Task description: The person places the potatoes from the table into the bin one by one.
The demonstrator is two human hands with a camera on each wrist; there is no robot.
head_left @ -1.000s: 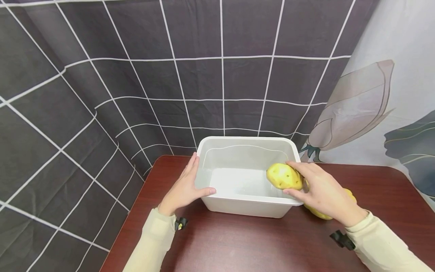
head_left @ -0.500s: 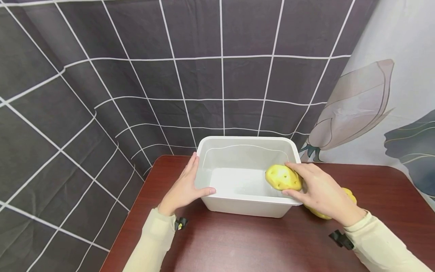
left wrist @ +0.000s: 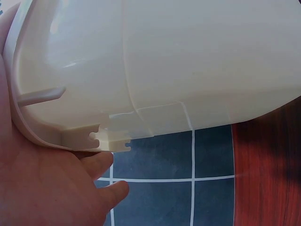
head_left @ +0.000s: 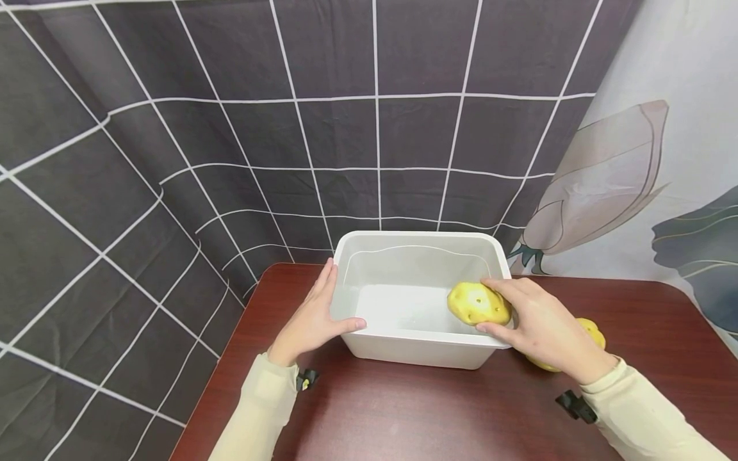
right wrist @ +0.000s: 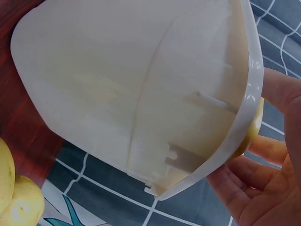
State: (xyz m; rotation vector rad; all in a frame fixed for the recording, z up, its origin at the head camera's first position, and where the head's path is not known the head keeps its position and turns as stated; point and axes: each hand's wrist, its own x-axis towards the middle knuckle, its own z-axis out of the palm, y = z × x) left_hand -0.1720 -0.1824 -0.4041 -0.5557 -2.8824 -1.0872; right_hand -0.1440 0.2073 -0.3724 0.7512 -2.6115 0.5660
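A yellow potato (head_left: 478, 303) is gripped between the thumb and fingers of my right hand (head_left: 544, 326), over the right end of a white plastic bin (head_left: 412, 349). In the right wrist view the potato (right wrist: 256, 125) shows only partly, behind the bin's rim (right wrist: 254, 70). My left hand (head_left: 308, 320) rests against the bin's left end, straight fingers along its outer side and thumb (head_left: 353, 324) across the front rim. Seen from the left wrist, the same hand (left wrist: 56, 188) lies along the rim, its fingertips past the edge.
More yellow potatoes (head_left: 594, 333) lie on the dark red wooden table (head_left: 403, 416), right of the bin and partly hidden by my right hand. A dark grid-patterned cloth (head_left: 346, 134) hangs close behind the bin, and a pale printed cloth (head_left: 692, 70) hangs at the right.
My right hand has moved slightly left and down with the potato, further over the inside of the bin. The left hand and the bin stay where they were.
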